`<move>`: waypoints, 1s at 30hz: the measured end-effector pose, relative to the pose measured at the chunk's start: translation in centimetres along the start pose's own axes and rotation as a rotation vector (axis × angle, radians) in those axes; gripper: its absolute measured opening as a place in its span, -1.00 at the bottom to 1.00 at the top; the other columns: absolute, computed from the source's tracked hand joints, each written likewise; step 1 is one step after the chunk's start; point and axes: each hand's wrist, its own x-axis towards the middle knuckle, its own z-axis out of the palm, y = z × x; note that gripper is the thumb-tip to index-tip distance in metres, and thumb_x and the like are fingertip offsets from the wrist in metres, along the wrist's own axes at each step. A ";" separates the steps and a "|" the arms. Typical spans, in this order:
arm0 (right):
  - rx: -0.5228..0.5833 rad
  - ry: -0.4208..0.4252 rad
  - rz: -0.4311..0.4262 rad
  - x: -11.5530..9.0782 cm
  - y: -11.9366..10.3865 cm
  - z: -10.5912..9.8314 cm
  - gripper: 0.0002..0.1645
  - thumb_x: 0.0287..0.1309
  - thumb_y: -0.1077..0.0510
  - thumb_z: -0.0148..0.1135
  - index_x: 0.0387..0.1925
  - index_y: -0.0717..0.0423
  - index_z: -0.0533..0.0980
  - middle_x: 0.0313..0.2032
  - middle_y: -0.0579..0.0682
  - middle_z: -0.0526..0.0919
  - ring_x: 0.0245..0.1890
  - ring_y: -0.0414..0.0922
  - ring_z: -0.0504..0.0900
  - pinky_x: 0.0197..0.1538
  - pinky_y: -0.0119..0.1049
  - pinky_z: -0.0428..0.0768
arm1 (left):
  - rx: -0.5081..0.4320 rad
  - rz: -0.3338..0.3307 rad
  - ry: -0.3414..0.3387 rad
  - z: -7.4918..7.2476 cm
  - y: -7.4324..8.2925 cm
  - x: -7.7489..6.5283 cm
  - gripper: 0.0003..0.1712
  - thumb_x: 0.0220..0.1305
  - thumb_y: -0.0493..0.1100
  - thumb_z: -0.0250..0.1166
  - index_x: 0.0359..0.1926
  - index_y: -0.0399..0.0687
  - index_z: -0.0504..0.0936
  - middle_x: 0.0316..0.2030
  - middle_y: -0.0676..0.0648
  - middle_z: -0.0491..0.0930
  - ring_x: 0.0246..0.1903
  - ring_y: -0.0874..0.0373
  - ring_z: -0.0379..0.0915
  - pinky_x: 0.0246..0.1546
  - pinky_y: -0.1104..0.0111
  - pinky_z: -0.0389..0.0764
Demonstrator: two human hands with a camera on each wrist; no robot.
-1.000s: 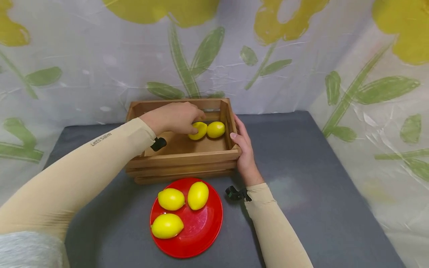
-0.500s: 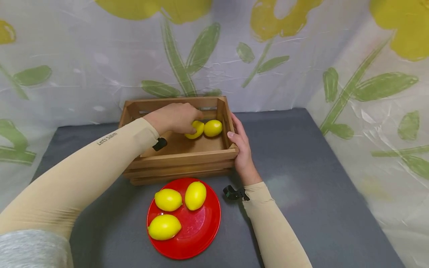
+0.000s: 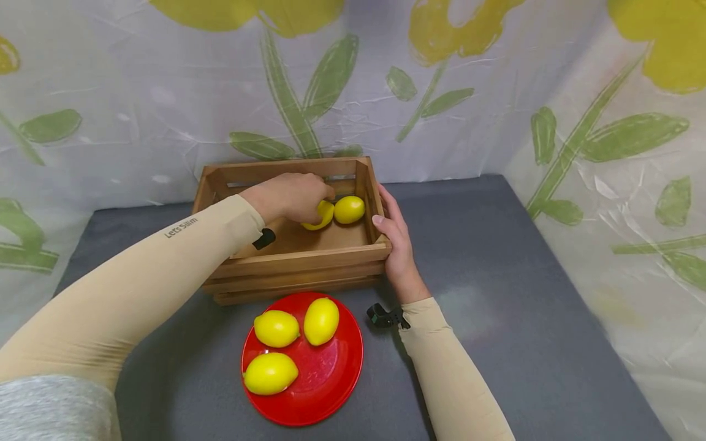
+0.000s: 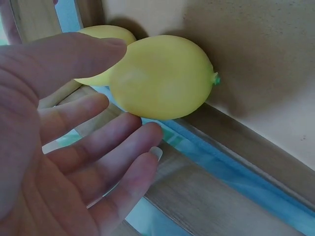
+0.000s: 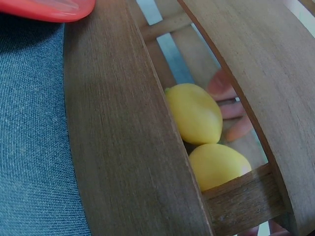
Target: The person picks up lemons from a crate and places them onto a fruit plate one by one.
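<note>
Inside a slatted wooden crate (image 3: 298, 262), my left hand (image 3: 292, 195) reaches down over a yellow lemon (image 4: 162, 78). In the left wrist view its thumb overlaps the lemon's near end, and the loosely extended fingers lie along the lower side; firm contact cannot be told. A second lemon (image 3: 349, 210) sits beside it, against the crate's right end. My right hand (image 3: 398, 242) grips that end wall from outside, thumb at the rim. The right wrist view shows both lemons between the slats, with left-hand fingers (image 5: 238, 129) behind them.
A red plate (image 3: 331, 392) with three lemons (image 3: 322, 321) stands in front of the crate on the grey tabletop (image 3: 485, 294). Behind the crate hangs a flower-printed sheet (image 3: 182, 79). Black wrist cameras (image 3: 386, 315) project from both wrists.
The head view has shifted slightly, moving the scene a little left. My left hand has settled slightly farther over the left lemon in the crate. My right hand keeps its hold.
</note>
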 end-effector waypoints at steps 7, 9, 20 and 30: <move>-0.001 -0.002 -0.005 0.1 0.1 0.0 -0.16 0.35 -0.17 -0.04 0.66 -0.41 0.22 0.61 -0.12 0.29 0.59 0.15 0.30 0.58 0.27 0.27 | 0.009 0.010 0.001 0.0 0.1 -0.3 -0.37 0.32 -0.14 0.39 0.42 -0.04 0.63 0.34 -0.23 0.62 0.17 -0.13 0.60 0.12 0.00 0.65; -0.006 -0.002 -0.003 0.0 0.1 0.0 -0.17 0.35 -0.17 -0.05 0.66 -0.42 0.21 0.61 -0.13 0.28 0.59 0.16 0.30 0.58 0.28 0.26 | 0.014 0.009 -0.001 0.1 0.1 -0.3 -0.37 0.32 -0.14 0.39 0.42 -0.03 0.63 0.34 -0.22 0.63 0.18 -0.12 0.60 0.13 0.00 0.65; -0.004 0.005 0.012 -0.1 0.1 0.0 -0.19 0.36 -0.17 -0.05 0.64 -0.46 0.22 0.61 -0.16 0.27 0.60 0.15 0.28 0.60 0.28 0.24 | 0.019 -0.004 -0.029 0.4 0.3 -0.1 -0.38 0.32 -0.16 0.41 0.41 -0.03 0.64 0.29 -0.25 0.55 -0.02 -0.09 0.51 -0.04 0.10 0.59; 0.006 -0.003 0.004 0.1 0.0 0.0 -0.18 0.36 -0.15 -0.05 0.65 -0.45 0.22 0.61 -0.14 0.28 0.58 0.10 0.30 0.59 0.28 0.25 | 0.014 -0.002 -0.051 0.4 0.2 0.1 -0.37 0.34 -0.19 0.40 0.43 -0.07 0.61 0.37 -0.24 0.55 0.10 -0.10 0.52 0.09 0.08 0.61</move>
